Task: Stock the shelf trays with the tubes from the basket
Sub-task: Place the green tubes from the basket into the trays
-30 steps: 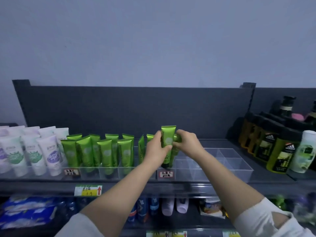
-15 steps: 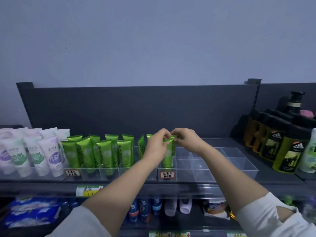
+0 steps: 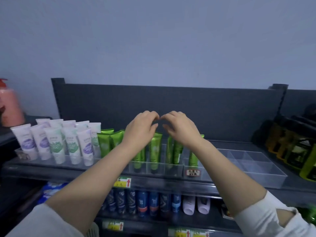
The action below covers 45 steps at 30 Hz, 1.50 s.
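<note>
Head view: both hands (image 3: 142,129) (image 3: 179,127) hover, seemingly empty, above green tubes (image 3: 154,149).

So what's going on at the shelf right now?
A person is stocking green tubes into the clear trays on the top shelf. Both hands are raised just above the row, the left hand and right hand close together with fingers loosely curled, and neither is holding a tube. The green tubes stand upright in the tray slots, next to the white tubes further left. The clear tray to the right has nothing in it.
</note>
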Motion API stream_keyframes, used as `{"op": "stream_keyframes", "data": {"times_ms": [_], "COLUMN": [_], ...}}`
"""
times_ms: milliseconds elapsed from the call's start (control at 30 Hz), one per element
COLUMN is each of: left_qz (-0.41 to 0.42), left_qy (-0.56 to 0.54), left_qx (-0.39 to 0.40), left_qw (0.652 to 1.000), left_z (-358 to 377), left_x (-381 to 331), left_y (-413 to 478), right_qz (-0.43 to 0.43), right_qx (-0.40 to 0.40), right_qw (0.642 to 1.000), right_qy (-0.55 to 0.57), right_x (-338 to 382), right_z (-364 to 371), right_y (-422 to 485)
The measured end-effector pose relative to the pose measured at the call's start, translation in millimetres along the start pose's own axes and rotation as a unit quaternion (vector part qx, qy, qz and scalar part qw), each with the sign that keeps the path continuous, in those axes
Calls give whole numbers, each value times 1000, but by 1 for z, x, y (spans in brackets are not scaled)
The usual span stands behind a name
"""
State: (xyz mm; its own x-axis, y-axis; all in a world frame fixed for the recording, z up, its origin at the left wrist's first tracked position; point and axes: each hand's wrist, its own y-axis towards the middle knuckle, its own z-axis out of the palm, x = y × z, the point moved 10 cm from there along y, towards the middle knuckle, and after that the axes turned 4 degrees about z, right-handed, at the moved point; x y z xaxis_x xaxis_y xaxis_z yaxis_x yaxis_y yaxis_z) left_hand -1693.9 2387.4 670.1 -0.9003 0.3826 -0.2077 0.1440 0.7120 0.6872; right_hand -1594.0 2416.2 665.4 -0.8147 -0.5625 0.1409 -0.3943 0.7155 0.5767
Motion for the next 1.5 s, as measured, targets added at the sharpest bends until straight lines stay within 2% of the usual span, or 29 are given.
{"op": "stream_keyframes", "data": {"times_ms": [267,367,600,667,800,1033,1167,1333,1433,1500], "left_qz": [-65,-80,-67,-78,-143,-226,-266,-293,-315,-373], "left_qy": [106,134,205,217,176,97,75,25,-54,-82], "left_qx": [5,18,81,102,195,264,329,426,461,473], "left_qw": [992,988,973,968,954,933,903,856,828,794], "left_z": [-82,-99,-96,-85,-51,13,63,136,180,203], "left_x": [144,199,306,328,365,399,411,415,418,426], "left_y": [-76,-117,-220,-247,-303,-391,-436,-512,-556,-582], "right_qz": [-145,-203,-227,-213,-175,-168,-156,-123,-108,-100], "right_qx": [-17,9,110,161,259,421,468,553,594,608], "right_qw": [989,979,967,963,949,891,869,820,796,787], "right_qy": [5,11,31,34,37,35,47,81,54,27], "right_x": [172,234,314,322,329,324,314,296,288,284], "right_z": [61,104,216,254,328,445,503,573,610,630], "right_y": [20,15,-11,-23,-56,-120,-155,-221,-256,-274]}}
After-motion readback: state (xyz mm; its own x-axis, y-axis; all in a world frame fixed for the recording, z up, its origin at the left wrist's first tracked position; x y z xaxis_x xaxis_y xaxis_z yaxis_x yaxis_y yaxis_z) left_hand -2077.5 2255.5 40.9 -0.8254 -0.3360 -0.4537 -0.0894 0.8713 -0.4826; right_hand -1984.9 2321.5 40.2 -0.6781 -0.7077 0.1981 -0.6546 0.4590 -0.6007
